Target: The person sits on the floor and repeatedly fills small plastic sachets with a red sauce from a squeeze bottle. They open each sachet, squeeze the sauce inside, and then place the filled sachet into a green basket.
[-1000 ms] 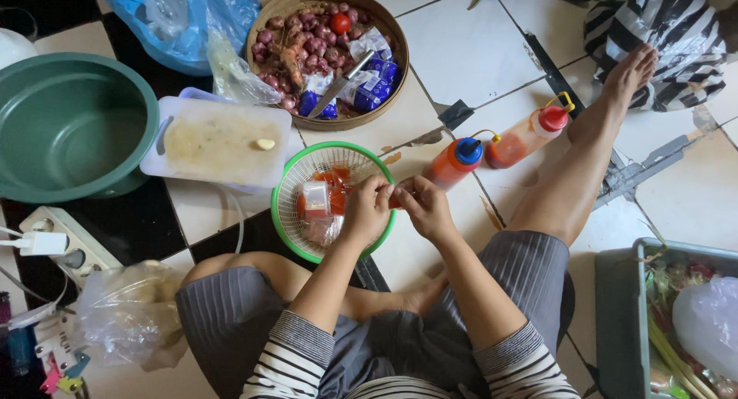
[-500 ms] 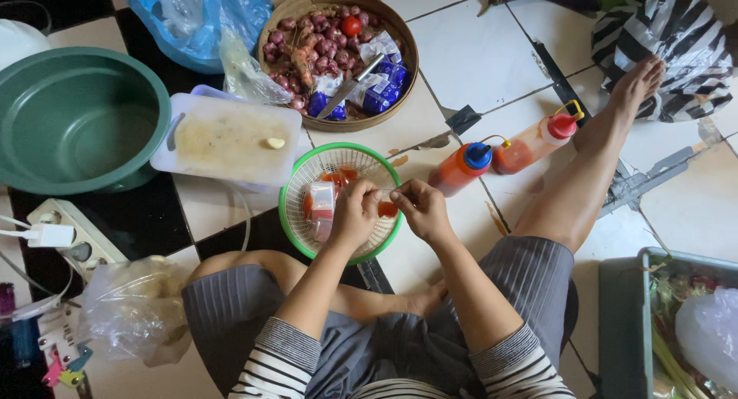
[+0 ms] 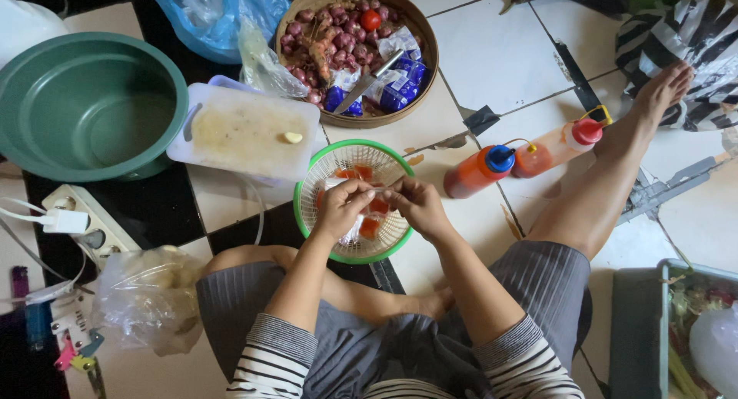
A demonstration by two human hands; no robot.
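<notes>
Both hands work over the green mesh basket (image 3: 307,214) on the tiled floor (image 3: 500,68). Left hand (image 3: 342,211) and right hand (image 3: 415,207) meet fingertip to fingertip, pinching a small pale item I cannot identify; red pieces (image 3: 374,227) lie in the basket beneath. Advisable: keep the work above the basket so pieces fall inside. Surroundings: white cutting board (image 3: 246,134), green basin (image 3: 88,103), two sauce bottles (image 3: 530,157), woven shallot tray (image 3: 355,53).

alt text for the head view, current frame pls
A person seated on a tiled floor holds a small item between left hand and right hand over a green-rimmed basket of red pieces. Around it: white cutting board, green basin, woven tray of shallots with a knife, two sauce bottles.
</notes>
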